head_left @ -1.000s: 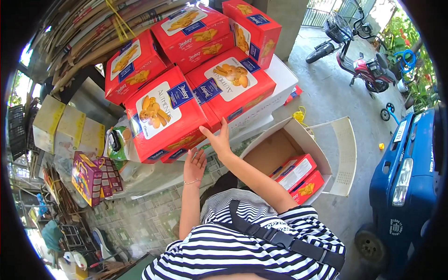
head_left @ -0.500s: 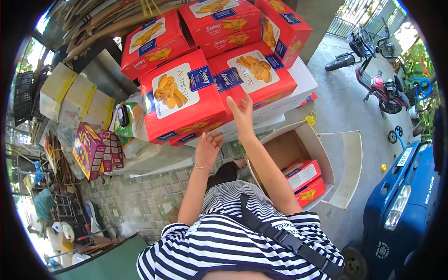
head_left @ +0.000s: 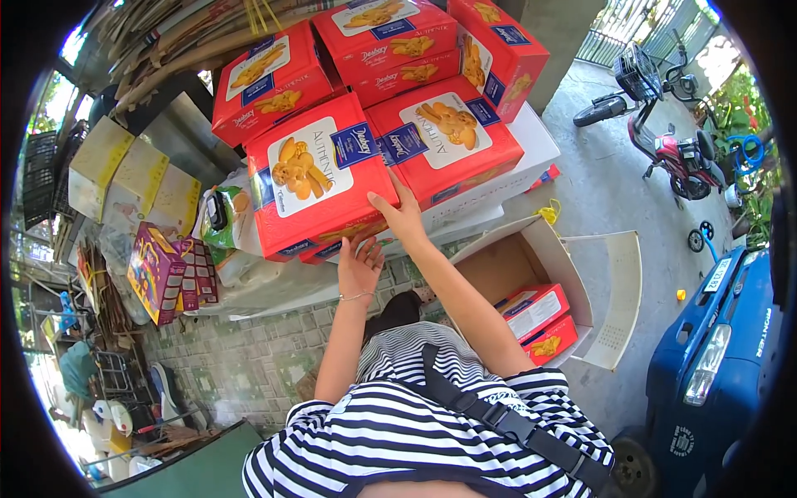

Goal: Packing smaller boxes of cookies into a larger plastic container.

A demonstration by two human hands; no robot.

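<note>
A red biscuit box [head_left: 311,178] with a biscuit picture and a blue label lies at the front left of a stack. My right hand [head_left: 404,221] grips its right front corner, thumb on the top face and fingers down the right side. At the front edge, my left hand [head_left: 359,267] touches the box with its fingertips, fingers loosely bent and slightly apart. A second red biscuit box [head_left: 448,137] lies close beside it on the right. Behind these stand several more red boxes [head_left: 388,48]. Part of another red box shows beneath the gripped one.
An open carton [head_left: 573,274] at my right holds red boxes [head_left: 535,311]. White cartons [head_left: 535,145] support part of the stack. Purple boxes [head_left: 162,270] and yellow-white cartons [head_left: 133,174] stand at left. A blue vehicle [head_left: 714,357] and a motorbike [head_left: 656,133] are at right.
My right hand has come down and left from above the right-hand box onto the front left box's corner. My left hand has moved slightly left and down to its front edge.
</note>
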